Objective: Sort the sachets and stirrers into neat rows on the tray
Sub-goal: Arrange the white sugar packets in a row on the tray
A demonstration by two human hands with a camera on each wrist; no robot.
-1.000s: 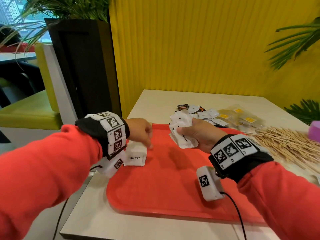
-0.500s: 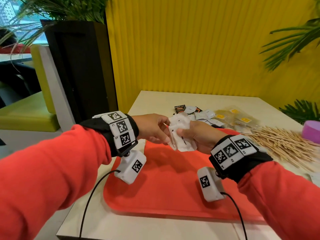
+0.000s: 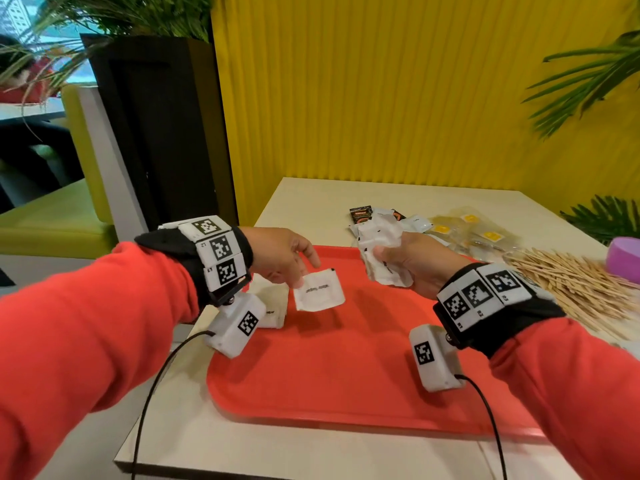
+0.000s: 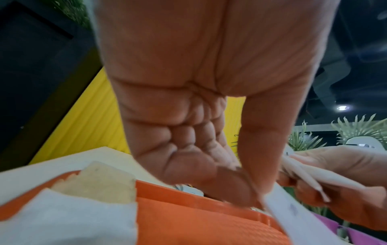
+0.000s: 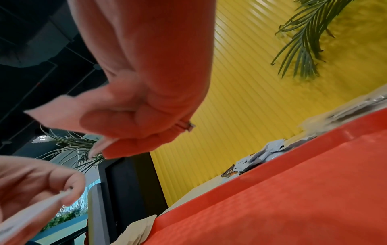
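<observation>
My left hand (image 3: pixel 294 263) pinches one white sugar sachet (image 3: pixel 319 293) by its corner, a little above the red tray (image 3: pixel 346 382) near its far left. That sachet (image 4: pixel 293 213) shows edge-on in the left wrist view. Behind my left wrist a stack of white sachets (image 3: pixel 272 304) lies in the tray's far left corner. My right hand (image 3: pixel 405 261) grips a bunch of white sachets (image 3: pixel 379 249) over the tray's far edge. Loose sachets (image 3: pixel 415 221) and yellowish packets (image 3: pixel 474 233) lie on the table beyond the tray. Wooden stirrers (image 3: pixel 571 285) are heaped at the right.
A purple container (image 3: pixel 625 256) stands at the right edge behind the stirrers. The cream table (image 3: pixel 311 199) ends close at the left, with a black planter (image 3: pixel 162 133) and a yellow wall beyond. Wrist-camera cables hang over the near table edge.
My left hand came from the stack to the bunch in my right hand, took one sachet, and now carries it back left and down over the tray.
</observation>
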